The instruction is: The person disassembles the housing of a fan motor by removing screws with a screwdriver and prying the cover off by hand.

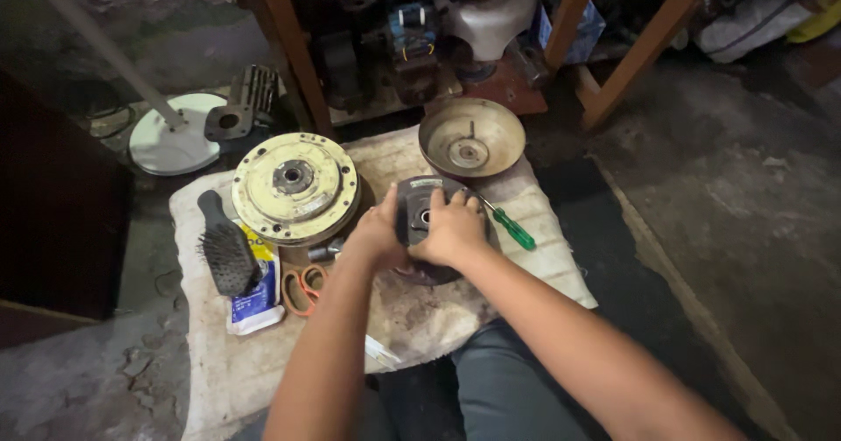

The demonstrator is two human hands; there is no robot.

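we've got our left hand (378, 231) and right hand (453, 228) both gripping the dark round motor part (419, 204) mid-cloth (219, 371), on a grimy concrete floor (736, 204); rusty bowl (471, 137) at 12, brush (226, 246) at 9.

much of the dark round motor part (419, 215) is covered by both hands; the screwdriver (512, 228) tip is hidden behind the right hand (452, 229), and the scissors (304, 288) blades under the left forearm

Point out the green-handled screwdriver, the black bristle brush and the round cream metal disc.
green-handled screwdriver (513, 229): head view, on its green handle.
black bristle brush (229, 259): head view, on the bristle head.
round cream metal disc (295, 187): head view, on its flat top face beside the centre hub.
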